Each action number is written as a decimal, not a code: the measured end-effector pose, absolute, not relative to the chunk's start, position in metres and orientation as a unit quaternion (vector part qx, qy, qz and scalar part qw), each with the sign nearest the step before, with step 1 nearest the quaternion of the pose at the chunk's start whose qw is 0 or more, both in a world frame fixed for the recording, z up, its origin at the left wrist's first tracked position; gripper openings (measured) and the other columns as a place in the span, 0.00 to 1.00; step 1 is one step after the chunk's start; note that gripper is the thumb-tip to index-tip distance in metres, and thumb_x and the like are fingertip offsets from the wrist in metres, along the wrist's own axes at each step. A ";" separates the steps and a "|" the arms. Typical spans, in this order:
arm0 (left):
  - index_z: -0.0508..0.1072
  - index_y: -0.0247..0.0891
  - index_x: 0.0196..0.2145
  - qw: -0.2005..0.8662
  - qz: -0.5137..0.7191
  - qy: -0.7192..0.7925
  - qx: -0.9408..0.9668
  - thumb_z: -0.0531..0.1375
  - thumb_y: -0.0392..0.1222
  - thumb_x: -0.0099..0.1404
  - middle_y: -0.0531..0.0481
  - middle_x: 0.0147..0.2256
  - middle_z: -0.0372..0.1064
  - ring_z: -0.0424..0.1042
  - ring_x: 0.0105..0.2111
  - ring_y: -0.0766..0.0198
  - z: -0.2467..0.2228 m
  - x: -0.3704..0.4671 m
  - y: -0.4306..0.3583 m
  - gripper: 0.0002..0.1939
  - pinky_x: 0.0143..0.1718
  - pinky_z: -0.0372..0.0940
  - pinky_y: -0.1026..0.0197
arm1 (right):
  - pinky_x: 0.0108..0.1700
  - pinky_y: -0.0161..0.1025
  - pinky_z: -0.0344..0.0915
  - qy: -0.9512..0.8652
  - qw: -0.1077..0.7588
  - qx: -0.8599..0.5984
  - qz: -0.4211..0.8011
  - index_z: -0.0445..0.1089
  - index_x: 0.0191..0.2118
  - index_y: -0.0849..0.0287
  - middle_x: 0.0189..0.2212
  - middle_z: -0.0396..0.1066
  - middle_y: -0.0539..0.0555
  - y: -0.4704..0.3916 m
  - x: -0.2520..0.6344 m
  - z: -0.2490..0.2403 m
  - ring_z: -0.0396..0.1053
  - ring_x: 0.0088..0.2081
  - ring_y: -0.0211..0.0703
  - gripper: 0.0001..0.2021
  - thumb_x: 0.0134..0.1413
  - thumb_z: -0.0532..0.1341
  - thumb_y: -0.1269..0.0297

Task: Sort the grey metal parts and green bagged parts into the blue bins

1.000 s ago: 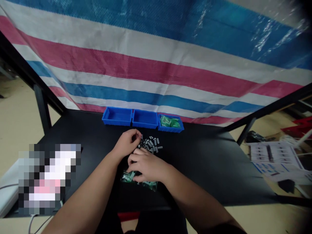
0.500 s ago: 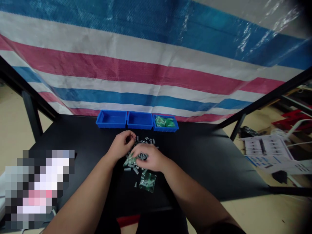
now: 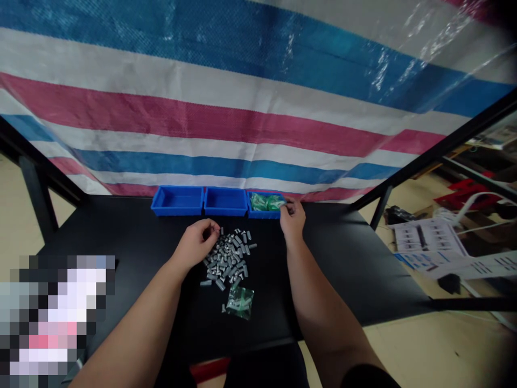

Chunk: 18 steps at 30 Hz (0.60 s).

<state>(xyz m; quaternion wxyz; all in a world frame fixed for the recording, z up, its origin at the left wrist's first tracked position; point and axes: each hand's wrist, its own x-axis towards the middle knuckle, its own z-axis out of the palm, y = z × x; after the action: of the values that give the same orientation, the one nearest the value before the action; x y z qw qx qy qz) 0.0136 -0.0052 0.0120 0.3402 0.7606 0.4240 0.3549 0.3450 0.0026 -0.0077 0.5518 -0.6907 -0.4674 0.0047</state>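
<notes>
A heap of small grey metal screws and cylindrical pieces (image 3: 228,258) lies on the black table (image 3: 343,258). My left hand (image 3: 197,241) rests at the heap's upper left edge, thumb and fingers pinched together; what is between them is hidden. At the right end of the row of trays, my right hand (image 3: 293,218) reaches over the rim of the right blue tray (image 3: 262,214), its fingers closed on a small green plastic bag (image 3: 278,204). Another filled green bag (image 3: 259,202) lies inside that tray. Nearer to me, a green bag of parts (image 3: 240,303) lies flat below the heap.
A left blue tray (image 3: 177,209) and a middle blue tray (image 3: 225,209) stand beside the right one along the back edge. Behind them hangs a striped plastic sheet (image 3: 242,118). Black frame posts (image 3: 382,207) flank the table. A blurred-out object (image 3: 68,312) is at front left.
My right hand has moved from the heap up and right to the right blue tray, taking a green bag with it. My left hand stays pinched beside the heap. The view has shifted slightly.
</notes>
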 end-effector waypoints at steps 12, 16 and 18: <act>0.76 0.40 0.38 0.348 0.353 0.423 0.758 0.60 0.41 0.67 0.52 0.31 0.73 0.70 0.30 0.65 0.008 0.013 -0.003 0.06 0.32 0.62 0.63 | 0.55 0.55 0.60 -0.528 0.404 -0.734 -0.143 0.80 0.45 0.53 0.49 0.73 0.60 -0.002 0.323 0.001 0.64 0.52 0.57 0.14 0.62 0.58 0.60; 0.76 0.40 0.38 0.351 0.350 0.421 0.760 0.60 0.41 0.67 0.52 0.31 0.72 0.70 0.30 0.65 0.008 0.013 -0.003 0.05 0.31 0.62 0.63 | 0.56 0.60 0.58 -0.539 0.359 -0.753 -0.115 0.81 0.44 0.49 0.50 0.76 0.56 -0.003 0.316 -0.001 0.62 0.54 0.60 0.13 0.64 0.59 0.59; 0.76 0.40 0.38 0.353 0.349 0.420 0.760 0.60 0.41 0.67 0.52 0.31 0.72 0.70 0.30 0.65 0.009 0.013 -0.004 0.06 0.31 0.62 0.63 | 0.56 0.62 0.58 -0.535 0.363 -0.752 -0.127 0.81 0.46 0.50 0.54 0.74 0.58 -0.005 0.315 0.003 0.61 0.56 0.61 0.13 0.62 0.60 0.60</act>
<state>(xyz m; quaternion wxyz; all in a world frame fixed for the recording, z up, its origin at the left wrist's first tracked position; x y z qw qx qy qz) 0.0132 -0.0036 0.0086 0.3534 0.7598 0.4197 0.3488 0.3150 -0.0046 0.0029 0.3628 -0.7525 -0.5349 -0.1266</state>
